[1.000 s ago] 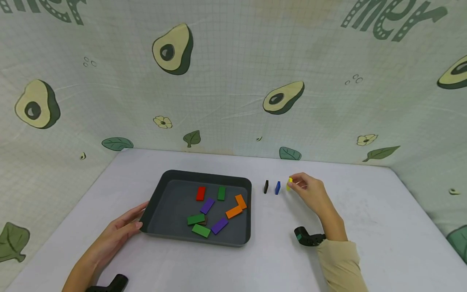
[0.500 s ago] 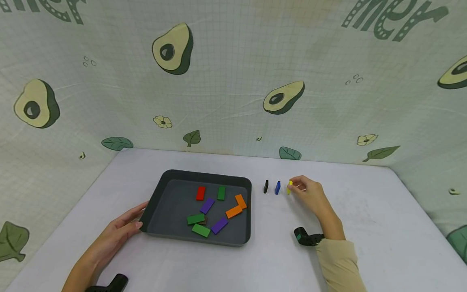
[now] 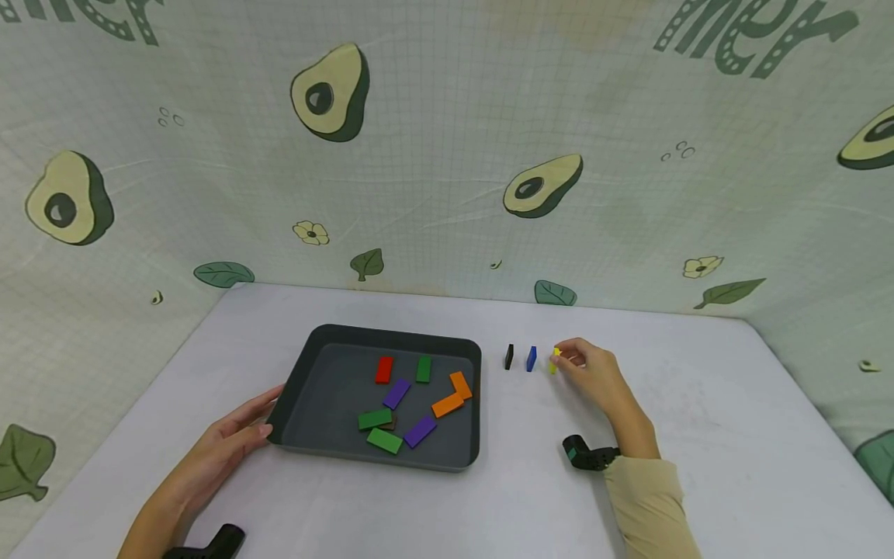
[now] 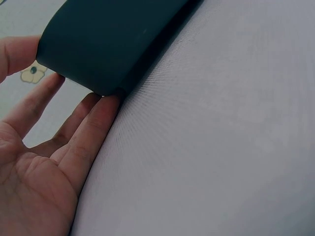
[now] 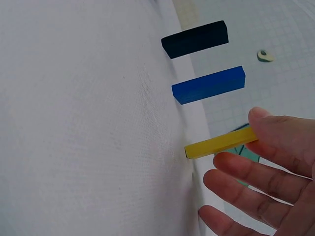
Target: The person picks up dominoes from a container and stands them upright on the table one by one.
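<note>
In the head view my right hand (image 3: 592,373) pinches the top end of a yellow domino block (image 5: 219,143) between thumb and finger. The block stands on end at the tabletop, the other fingers spread beside it. To its left a blue domino block (image 5: 208,85) and a black domino block (image 5: 196,39) stand upright in a row, apart from each other. At the left, my left hand (image 3: 230,435) holds the near-left corner of a dark grey baking tray (image 3: 289,388); in the left wrist view its fingertips (image 4: 106,105) press at the tray's wall and lower edge.
Inside the tray lie several flat blocks, among them a red block (image 3: 384,370), a purple block (image 3: 421,432), an orange block (image 3: 448,405) and a green block (image 3: 385,442). The white table (image 3: 531,505) meets an avocado-printed cloth (image 3: 433,116) at the back.
My right hand has lowered very slightly with the yellow domino block, which now shows straighter. The left hand and tray have not visibly moved.
</note>
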The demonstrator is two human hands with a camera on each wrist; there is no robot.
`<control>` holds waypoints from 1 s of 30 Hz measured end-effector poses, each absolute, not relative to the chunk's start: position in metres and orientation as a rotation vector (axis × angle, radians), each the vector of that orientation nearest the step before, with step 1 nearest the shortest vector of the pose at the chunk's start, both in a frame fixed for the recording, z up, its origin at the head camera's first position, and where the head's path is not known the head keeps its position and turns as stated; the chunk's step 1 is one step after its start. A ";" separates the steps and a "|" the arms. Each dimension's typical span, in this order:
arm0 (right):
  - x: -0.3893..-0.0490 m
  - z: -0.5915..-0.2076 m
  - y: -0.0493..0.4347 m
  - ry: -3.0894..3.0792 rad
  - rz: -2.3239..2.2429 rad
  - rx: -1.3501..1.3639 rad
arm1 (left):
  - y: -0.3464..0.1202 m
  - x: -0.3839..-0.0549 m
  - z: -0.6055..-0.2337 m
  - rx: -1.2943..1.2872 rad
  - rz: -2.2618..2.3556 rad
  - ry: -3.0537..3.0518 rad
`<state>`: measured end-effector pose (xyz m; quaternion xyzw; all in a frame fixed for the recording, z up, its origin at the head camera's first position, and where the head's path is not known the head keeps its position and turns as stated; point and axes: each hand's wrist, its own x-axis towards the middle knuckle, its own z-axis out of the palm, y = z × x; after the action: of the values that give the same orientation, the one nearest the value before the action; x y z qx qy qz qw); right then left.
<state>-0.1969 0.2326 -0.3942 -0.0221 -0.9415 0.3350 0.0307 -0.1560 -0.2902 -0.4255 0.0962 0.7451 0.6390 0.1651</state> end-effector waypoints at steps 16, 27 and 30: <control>-0.196 -0.396 0.234 -2.926 1.061 -0.053 | -0.291 -0.156 -0.425 0.293 1.838 2.100; -0.196 -0.394 0.235 -2.943 1.060 -0.043 | -0.290 -0.155 -0.425 0.290 1.829 2.116; -0.196 -0.394 0.235 -2.950 1.057 -0.045 | -0.290 -0.155 -0.425 0.284 1.824 2.121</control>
<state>-0.1962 0.2350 -0.3936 -0.0144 -0.9413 0.3371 0.0038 -0.1554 -0.2901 -0.4247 0.0997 0.7441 0.6399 0.1638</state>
